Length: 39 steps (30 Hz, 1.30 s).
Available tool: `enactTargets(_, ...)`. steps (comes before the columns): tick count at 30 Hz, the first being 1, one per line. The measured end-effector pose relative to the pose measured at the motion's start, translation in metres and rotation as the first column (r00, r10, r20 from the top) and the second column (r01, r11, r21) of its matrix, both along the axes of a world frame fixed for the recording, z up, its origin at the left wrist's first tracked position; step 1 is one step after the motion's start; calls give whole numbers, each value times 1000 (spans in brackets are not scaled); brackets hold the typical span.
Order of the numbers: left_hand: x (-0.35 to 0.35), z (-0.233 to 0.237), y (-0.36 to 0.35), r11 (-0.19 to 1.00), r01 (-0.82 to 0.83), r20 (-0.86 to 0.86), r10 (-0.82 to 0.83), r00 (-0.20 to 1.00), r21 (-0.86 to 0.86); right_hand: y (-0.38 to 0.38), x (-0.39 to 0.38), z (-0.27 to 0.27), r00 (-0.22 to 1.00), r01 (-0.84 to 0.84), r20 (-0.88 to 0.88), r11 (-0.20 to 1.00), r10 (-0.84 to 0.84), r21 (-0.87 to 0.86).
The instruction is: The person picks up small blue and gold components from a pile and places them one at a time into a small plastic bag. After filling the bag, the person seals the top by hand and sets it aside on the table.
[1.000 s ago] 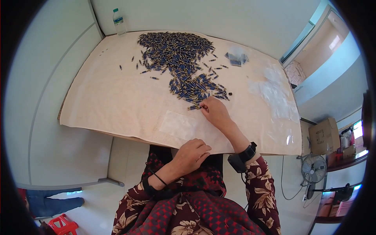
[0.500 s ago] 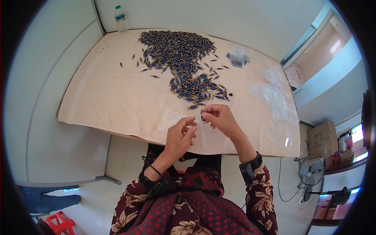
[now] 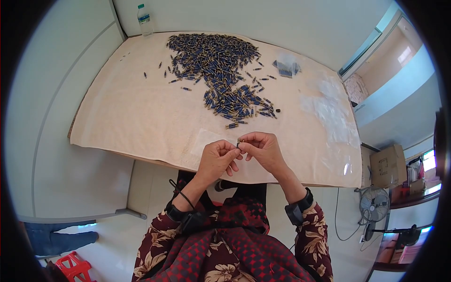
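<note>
My left hand (image 3: 217,160) and my right hand (image 3: 264,151) meet above the front part of the cloth-covered table. Between their fingertips is a small dark piece with brass-coloured ends (image 3: 239,142), mostly hidden by the fingers. My right thumb and forefinger pinch it from the right, while my left thumb and forefinger close on its lower end. Just beyond the hands, a large pile of small blue cylinders with brass ends (image 3: 213,61) spreads toward the back. A few loose cylinders (image 3: 232,126) lie nearest my hands.
Clear plastic bags (image 3: 329,113) lie on the right of the beige cloth (image 3: 127,113). A small bag of cylinders (image 3: 285,69) and a black ring-like part (image 3: 278,111) are nearby. A water bottle (image 3: 144,21) stands at the back left. A fan (image 3: 374,205) is at right.
My left hand has moved right and up to the small piece, its fingers closing from a looser pose. My right hand has shifted slightly toward it, bringing the fingertips together.
</note>
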<state>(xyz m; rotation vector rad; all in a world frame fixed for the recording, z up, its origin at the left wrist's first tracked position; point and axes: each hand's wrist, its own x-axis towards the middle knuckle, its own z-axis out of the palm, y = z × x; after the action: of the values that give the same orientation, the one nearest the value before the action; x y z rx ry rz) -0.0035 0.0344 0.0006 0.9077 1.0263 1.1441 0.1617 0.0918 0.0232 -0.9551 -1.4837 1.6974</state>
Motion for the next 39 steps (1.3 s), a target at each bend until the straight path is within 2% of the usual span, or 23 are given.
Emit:
enactTargets(3, -1, 4, 0, 998, 51, -6, -51, 999, -23, -2, 3, 3, 1000, -27, -5, 993, 28, 117)
enactTargets(5, -2, 5, -1, 993, 113, -25, -114, 993, -31, -5, 7, 7, 999, -51, 16, 994, 50, 99)
enactTargets(7, 0, 5, -3, 993, 116, 1, -116, 993, -18, -7, 11, 11, 994, -101, 56, 993, 98, 68)
enactTargets(10, 3, 3, -10, 993, 119, 48, -119, 992, 4, -17, 18, 12, 995, -98, 24, 995, 97, 24)
enactTargets(12, 4, -2, -22, 989, 148, -17, -148, 989, -2, -24, 22, 11, 995, -98, 3, 995, 98, 0)
enactTargets(14, 4, -4, -32, 987, 162, -53, -162, 985, -11, -32, 28, 10, 984, -119, 127, 991, 126, -60)
enactTargets(16, 3, -4, -42, 981, 192, -202, -186, 962, 14, -40, 33, 9, 973, -123, 182, 988, 139, -98)
enactTargets(17, 3, -3, -45, 977, 209, -274, -194, 942, 27, -43, 35, 9, 964, -156, 210, 986, 164, -58)
enactTargets(20, 2, 2, -49, 971, 239, -283, -237, 929, -28, -50, 38, 11, 942, -220, 263, 975, 209, 15)
enactTargets(22, 0, 2, -50, 966, 253, -290, -259, 921, -57, -53, 37, 15, 917, -242, 356, 961, 181, 135)
enactTargets(24, -6, 0, -47, 977, 200, -437, -151, 887, 69, -52, 38, 13, 904, -254, 397, 947, 160, 196)
enactTargets(25, -7, 1, -44, 974, 182, -502, -91, 860, 135, -49, 38, 6, 938, -155, 334, 975, 94, 161)
enactTargets(26, -8, 4, -40, 974, 187, -505, -96, 858, 132, -47, 40, -2, 962, -55, 274, 991, 21, 118)
enactTargets(27, -7, 9, -33, 960, 135, -655, 62, 753, 246, -46, 40, -9, 975, 41, 216, 997, -56, 69)
enactTargets(28, -7, 15, -26, 924, 106, -757, 232, 611, 368, -44, 39, -13, 976, 45, 211, 997, -59, 71)
enactTargets(29, -6, 19, -21, 867, 102, -804, 401, 439, 488, -42, 38, -17, 975, 84, 199, 994, -95, 64)
enactTargets(30, -3, 18, -17, 865, 103, -805, 404, 434, 490, -40, 36, -20, 974, 121, 188, 991, -130, 58)
enactTargets(33, 11, 5, -5, 851, 180, -857, 441, 266, 494, -36, 32, -24, 967, 171, 179, 983, -181, 71)
enactTargets(39, 16, -7, 1, 906, 160, -890, 329, 315, 391, -32, 33, -34, 961, 184, 190, 977, -202, 108)
